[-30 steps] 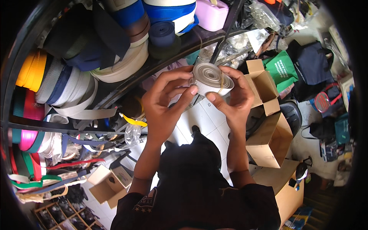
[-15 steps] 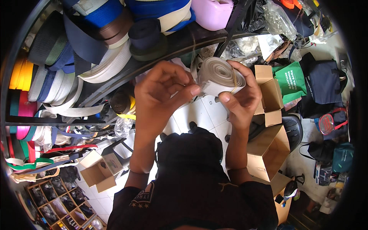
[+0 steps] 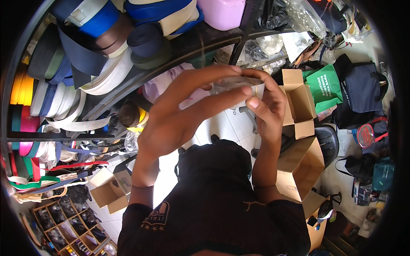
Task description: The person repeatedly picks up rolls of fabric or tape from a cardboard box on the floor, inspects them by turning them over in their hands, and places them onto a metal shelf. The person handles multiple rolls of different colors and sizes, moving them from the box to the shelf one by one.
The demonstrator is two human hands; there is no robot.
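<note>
A roll of pale grey-white webbing (image 3: pixel 257 90) is held up in front of my chest, between both hands. My right hand (image 3: pixel 270 109) grips its right side, thumb at the front and fingers curled round behind. My left hand (image 3: pixel 177 113) comes in from the left, its thumb lying along the front of the roll and its fingers over the far side, so much of the roll's coil is hidden. A thin tan band crosses the roll near my right thumb.
At the upper left, a dark shelf (image 3: pixel 188 49) carries many webbing rolls and a pink container (image 3: pixel 221 13). Open cardboard boxes (image 3: pixel 301 168) stand at right, with another box (image 3: pixel 110 190) at lower left. Bags, including a green one (image 3: pixel 323 87), lie at far right.
My left hand has gone from a loose pinch at the roll's left edge to reaching across it, thumb along its front. The roll has tipped, so its coiled face shows less.
</note>
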